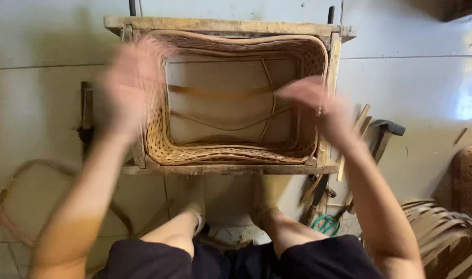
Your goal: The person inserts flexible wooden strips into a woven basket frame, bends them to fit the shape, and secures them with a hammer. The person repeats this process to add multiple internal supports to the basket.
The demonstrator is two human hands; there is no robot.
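Half-woven rectangular rattan basket (231, 111) sits mouth-up, wedged inside a wooden frame stand (231, 23) that braces it; left hand (130, 85) blurred over its left rim, right hand (311, 101) at right rim, both grips apart, holding nothing.

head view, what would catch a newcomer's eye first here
First the woven basket, open side up in a wooden frame at the middle of the view. Next the two blurred hands over its rims: the left hand at the left wall, the right hand at the right wall. A hammer and other tools lie on the tiled floor to the right.
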